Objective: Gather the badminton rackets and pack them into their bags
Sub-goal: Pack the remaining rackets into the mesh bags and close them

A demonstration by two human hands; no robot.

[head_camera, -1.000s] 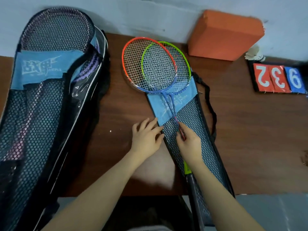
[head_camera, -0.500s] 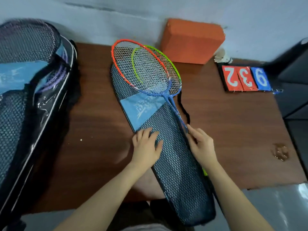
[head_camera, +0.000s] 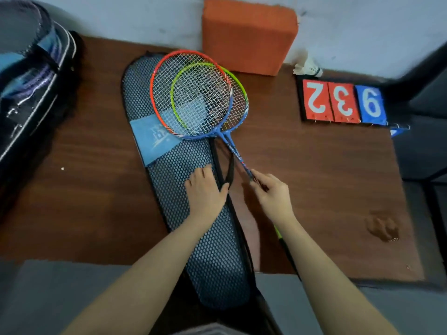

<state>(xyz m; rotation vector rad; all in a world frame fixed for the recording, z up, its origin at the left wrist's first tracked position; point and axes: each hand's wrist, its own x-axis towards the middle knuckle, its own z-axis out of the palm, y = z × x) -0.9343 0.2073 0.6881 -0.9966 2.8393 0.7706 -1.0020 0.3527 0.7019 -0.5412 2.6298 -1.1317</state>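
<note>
Two rackets lie stacked, heads over the upper part of a black mesh racket bag (head_camera: 183,213) with a light blue band. One racket has an orange and blue frame (head_camera: 154,93), the other a green and blue frame (head_camera: 238,84). My right hand (head_camera: 271,197) pinches their thin blue shafts just right of the bag. My left hand (head_camera: 205,189) rests flat on the mesh, thumb at the bag's black strap (head_camera: 229,170). A second, larger bag (head_camera: 31,81) at the far left holds purple rackets.
The brown wooden table (head_camera: 314,189) backs onto a pale wall. An orange foam block (head_camera: 249,35) stands behind the racket heads. A shuttlecock (head_camera: 308,68) and a score flipper (head_camera: 343,102) showing 2, 3, 9 lie at the right. A dark stain (head_camera: 382,228) marks the table.
The racket heads have swung to the right across the bag, and the shafts now lie off its right edge. My right hand moved right with them; my left hand stayed on the mesh.
</note>
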